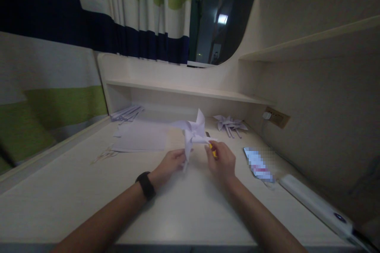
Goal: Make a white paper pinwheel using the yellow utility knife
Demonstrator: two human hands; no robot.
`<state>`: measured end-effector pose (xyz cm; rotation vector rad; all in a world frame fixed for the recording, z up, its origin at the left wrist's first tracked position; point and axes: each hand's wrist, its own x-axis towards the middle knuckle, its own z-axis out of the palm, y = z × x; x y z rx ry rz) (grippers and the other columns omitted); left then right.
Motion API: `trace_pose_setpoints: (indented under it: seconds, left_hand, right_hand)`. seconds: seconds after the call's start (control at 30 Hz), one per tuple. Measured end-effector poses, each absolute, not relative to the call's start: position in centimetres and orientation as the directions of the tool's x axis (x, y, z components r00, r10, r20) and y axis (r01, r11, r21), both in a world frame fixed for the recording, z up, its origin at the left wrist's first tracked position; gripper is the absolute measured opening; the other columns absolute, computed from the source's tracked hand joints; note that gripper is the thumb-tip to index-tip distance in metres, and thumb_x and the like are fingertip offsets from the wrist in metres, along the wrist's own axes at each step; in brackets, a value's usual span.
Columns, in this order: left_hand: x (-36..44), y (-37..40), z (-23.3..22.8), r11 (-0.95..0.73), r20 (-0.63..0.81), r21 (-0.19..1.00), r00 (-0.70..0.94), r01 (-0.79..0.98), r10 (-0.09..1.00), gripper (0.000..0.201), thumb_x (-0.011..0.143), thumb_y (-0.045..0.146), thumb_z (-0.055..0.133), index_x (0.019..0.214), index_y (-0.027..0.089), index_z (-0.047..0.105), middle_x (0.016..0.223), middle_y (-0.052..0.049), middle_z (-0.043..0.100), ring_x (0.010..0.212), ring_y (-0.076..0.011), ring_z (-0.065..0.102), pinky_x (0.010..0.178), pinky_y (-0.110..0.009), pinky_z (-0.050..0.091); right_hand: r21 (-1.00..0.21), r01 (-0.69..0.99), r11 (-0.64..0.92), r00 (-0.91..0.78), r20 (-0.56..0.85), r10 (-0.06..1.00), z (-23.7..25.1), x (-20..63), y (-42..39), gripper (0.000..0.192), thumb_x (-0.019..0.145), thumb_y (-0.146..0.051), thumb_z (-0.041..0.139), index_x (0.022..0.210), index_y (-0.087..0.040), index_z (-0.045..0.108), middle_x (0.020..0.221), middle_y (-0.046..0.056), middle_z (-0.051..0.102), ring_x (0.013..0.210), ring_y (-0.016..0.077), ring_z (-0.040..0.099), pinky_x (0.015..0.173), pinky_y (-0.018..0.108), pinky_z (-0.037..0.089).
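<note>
A white paper pinwheel is held up over the desk, its folded blades facing me. My left hand, with a black band on the wrist, closes its fingers around the pinwheel's pale stick just below the blades. In my right hand is a small yellow-handled tool, gripped beside the right blade. A dark end shows above the yellow part; its exact kind is unclear. Whether the tool touches the paper cannot be made out.
Finished-looking pinwheels lie at the back right. White paper sheets, rolled paper sticks and thin strings or strips lie to the left. A phone and a long white device rest on the right, below a wall socket.
</note>
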<state>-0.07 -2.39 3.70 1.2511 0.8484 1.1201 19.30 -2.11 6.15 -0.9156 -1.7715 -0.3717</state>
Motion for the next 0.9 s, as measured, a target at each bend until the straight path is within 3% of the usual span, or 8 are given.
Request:
trace_pose_setpoints:
  seconds: [0.07, 0.13, 0.23, 0.37, 0.5, 0.67, 0.8, 0.9]
  left_hand:
    - [-0.2, -2.2, 3.5, -0.045, 0.084, 0.988, 0.271, -0.148, 0.959, 0.046, 0.075, 0.048, 0.066, 0.104, 0.013, 0.067, 0.071, -0.003, 0.055, 0.061, -0.0116, 0.049, 0.054, -0.022, 0.034]
    - [-0.3, -2.1, 3.4, -0.048, 0.084, 0.99, 0.279, -0.136, 0.957, 0.045, 0.075, 0.048, 0.066, 0.103, 0.013, 0.067, 0.072, -0.003, 0.055, 0.06, -0.0115, 0.048, 0.053, -0.022, 0.034]
    - [-0.1, -2.1, 3.2, -0.054, 0.089, 0.99, 0.273, -0.132, 0.958, 0.045, 0.075, 0.049, 0.065, 0.101, 0.013, 0.066, 0.069, -0.002, 0.054, 0.059, -0.0112, 0.048, 0.054, -0.022, 0.034]
    - [0.2, -2.4, 3.4, -0.059, 0.104, 0.986, 0.298, -0.156, 0.949, 0.045, 0.074, 0.051, 0.066, 0.098, 0.013, 0.067, 0.075, -0.004, 0.058, 0.06, -0.0112, 0.049, 0.055, -0.023, 0.035]
    - [0.4, -2.6, 3.6, -0.094, 0.128, 0.987, 0.286, -0.131, 0.95, 0.045, 0.071, 0.051, 0.068, 0.094, 0.013, 0.067, 0.08, -0.006, 0.061, 0.062, -0.0119, 0.05, 0.055, -0.023, 0.036]
    - [0.3, -2.4, 3.6, -0.167, 0.176, 0.984, 0.234, -0.058, 0.956, 0.041, 0.074, 0.048, 0.066, 0.094, 0.012, 0.065, 0.073, -0.003, 0.059, 0.058, -0.0104, 0.048, 0.053, -0.023, 0.036]
    - [0.4, -2.5, 3.9, -0.216, 0.196, 0.975, 0.27, 0.047, 0.943, 0.038, 0.074, 0.046, 0.066, 0.093, 0.012, 0.064, 0.068, -0.002, 0.057, 0.049, -0.0084, 0.045, 0.046, -0.021, 0.033]
    - [0.6, -2.8, 4.1, -0.231, 0.2, 0.971, 0.313, 0.065, 0.928, 0.039, 0.075, 0.047, 0.065, 0.093, 0.013, 0.063, 0.069, -0.002, 0.058, 0.049, -0.009, 0.047, 0.045, -0.022, 0.034]
  right_hand:
    - [-0.153, 0.793, 0.59, -0.14, 0.896, 0.421, 6.5, 20.0, -1.5, 0.022, 0.085, -0.027, 0.056, 0.103, -0.016, 0.061, 0.079, 0.007, 0.06, 0.075, 0.0196, 0.055, 0.069, 0.032, 0.044]
    - [-0.108, 0.818, 0.565, -0.18, 0.885, 0.429, 6.6, 20.3, -1.2, 0.015, 0.084, -0.028, 0.057, 0.092, -0.018, 0.065, 0.078, 0.007, 0.06, 0.075, 0.02, 0.054, 0.067, 0.031, 0.043]
    - [-0.085, 0.778, 0.622, -0.246, 0.87, 0.427, 6.4, 19.7, -1.4, 0.012, 0.085, -0.026, 0.056, 0.081, -0.02, 0.066, 0.074, 0.006, 0.06, 0.072, 0.0188, 0.053, 0.065, 0.03, 0.042]
    - [-0.235, 0.629, 0.741, -0.262, 0.834, 0.486, 6.0, 18.2, -2.3, 0.014, 0.087, -0.024, 0.053, 0.082, -0.019, 0.066, 0.076, 0.006, 0.064, 0.074, 0.0177, 0.057, 0.069, 0.029, 0.044]
    - [-0.366, 0.534, 0.762, -0.291, 0.767, 0.572, 5.8, 17.7, -2.7, 0.017, 0.089, -0.025, 0.05, 0.084, -0.019, 0.065, 0.079, 0.005, 0.066, 0.075, 0.0173, 0.059, 0.069, 0.028, 0.045]
    - [-0.491, 0.579, 0.651, -0.081, 0.76, 0.645, 5.8, 18.6, -2.2, 0.02, 0.091, -0.027, 0.045, 0.082, -0.019, 0.061, 0.071, 0.002, 0.064, 0.064, 0.0143, 0.058, 0.062, 0.025, 0.043]
    - [-0.436, 0.651, 0.622, -0.038, 0.799, 0.6, 6.0, 19.3, -1.4, 0.017, 0.088, -0.025, 0.046, 0.098, -0.018, 0.058, 0.083, 0.004, 0.063, 0.066, 0.0153, 0.057, 0.063, 0.026, 0.042]
    - [-0.38, 0.646, 0.662, -0.101, 0.817, 0.568, 6.2, 19.7, -1.1, 0.014, 0.085, -0.021, 0.047, 0.091, -0.017, 0.058, 0.078, 0.004, 0.059, 0.064, 0.0154, 0.053, 0.06, 0.027, 0.041]
